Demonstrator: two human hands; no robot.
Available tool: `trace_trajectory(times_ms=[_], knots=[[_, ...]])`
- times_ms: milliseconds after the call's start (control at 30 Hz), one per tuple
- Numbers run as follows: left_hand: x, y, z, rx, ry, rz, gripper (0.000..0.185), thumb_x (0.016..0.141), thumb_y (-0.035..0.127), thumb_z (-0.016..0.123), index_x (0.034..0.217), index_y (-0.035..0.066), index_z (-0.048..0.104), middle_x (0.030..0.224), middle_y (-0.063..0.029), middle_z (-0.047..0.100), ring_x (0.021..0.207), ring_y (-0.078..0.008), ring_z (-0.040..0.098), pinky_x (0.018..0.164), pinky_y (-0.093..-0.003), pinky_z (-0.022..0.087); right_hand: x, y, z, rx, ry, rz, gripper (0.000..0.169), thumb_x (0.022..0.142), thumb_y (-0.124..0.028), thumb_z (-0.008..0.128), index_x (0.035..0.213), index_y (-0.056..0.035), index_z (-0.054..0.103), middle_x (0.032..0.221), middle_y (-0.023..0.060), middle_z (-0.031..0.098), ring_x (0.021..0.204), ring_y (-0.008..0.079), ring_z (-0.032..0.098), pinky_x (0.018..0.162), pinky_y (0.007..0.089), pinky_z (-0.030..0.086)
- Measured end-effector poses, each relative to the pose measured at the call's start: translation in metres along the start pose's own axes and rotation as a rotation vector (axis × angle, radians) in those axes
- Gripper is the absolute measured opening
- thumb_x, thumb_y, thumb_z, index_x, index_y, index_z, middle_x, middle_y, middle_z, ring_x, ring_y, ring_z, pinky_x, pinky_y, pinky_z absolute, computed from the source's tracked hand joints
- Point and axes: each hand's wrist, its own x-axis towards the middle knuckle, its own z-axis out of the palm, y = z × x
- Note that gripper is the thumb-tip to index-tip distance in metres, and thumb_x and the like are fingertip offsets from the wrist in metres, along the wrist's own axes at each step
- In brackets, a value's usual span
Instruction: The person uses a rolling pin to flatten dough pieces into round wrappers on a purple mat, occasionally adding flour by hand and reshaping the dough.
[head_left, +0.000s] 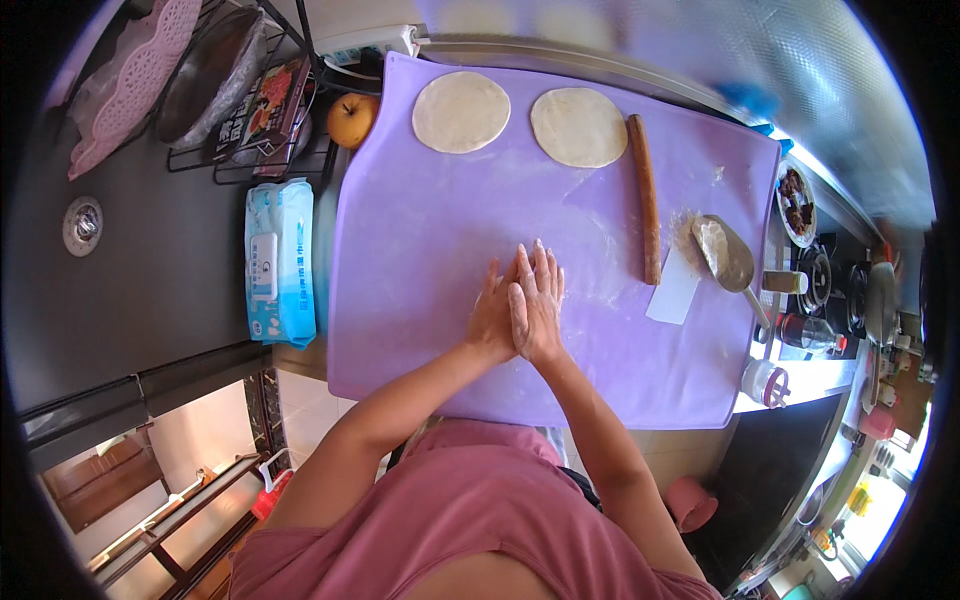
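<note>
My left hand (495, 311) and my right hand (537, 304) are pressed together, palm towards palm, above a purple silicone mat (420, 315). Flour coats the fingers, most plainly on the right hand, which overlaps the left. Whether anything lies between the palms is hidden. Two flat rounds of rolled dough lie at the far side of the mat, a left round (461, 112) and a right round (579, 127). Beside the right one rests a wooden rolling pin (646, 202), its near end by a white dough scraper (674, 286). A metal scoop (726, 253) holds some flour.
Left of the mat are a pack of wet wipes (281, 262), a yellow apple (352, 120) and a black wire rack (247, 165). Along the right edge stand a plate of dark food (795, 204), a bottle (811, 332) and a jar (765, 383). A metallic wall covering (720, 60) borders the back.
</note>
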Motion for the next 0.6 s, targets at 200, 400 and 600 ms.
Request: trace_trajectory(times_ms=[200,400,600], knots=[[0.006,0.0,0.0,0.067,-0.053,0.005,0.069,0.09,0.037,0.047,0.148,0.008,0.024,0.153,-0.0141,0.025,0.143,-0.0301,0.019,0.114,-0.0528,0.014,0.001,0.006,0.004,0.01,0.085,-0.006,0.058,0.097,-0.038,0.031,0.145,-0.0059,0.032,0.15,0.0245,0.023,0.139,0.0422,0.019,0.114,0.0517,0.01],[-0.006,-0.028,0.005,-0.479,0.295,0.077,0.063,0.096,0.028,0.04,0.148,-0.001,0.02,0.153,-0.0198,0.022,0.144,-0.0324,0.015,0.115,-0.0496,0.009,0.006,0.03,-0.013,0.698,0.009,0.035,0.063,0.101,-0.045,0.024,0.147,-0.0016,0.024,0.154,0.0185,0.02,0.144,0.0314,0.015,0.117,0.0426,0.012],[-0.007,-0.034,0.018,-0.792,0.335,-0.084,0.057,0.101,0.03,0.026,0.148,-0.002,0.017,0.154,-0.0182,0.02,0.144,-0.0338,0.013,0.116,-0.046,0.008,-0.013,0.018,0.003,0.55,0.009,-0.039,0.068,0.101,-0.049,0.021,0.149,-0.0005,0.016,0.155,0.015,0.017,0.145,0.0268,0.013,0.117,0.0385,0.01]])
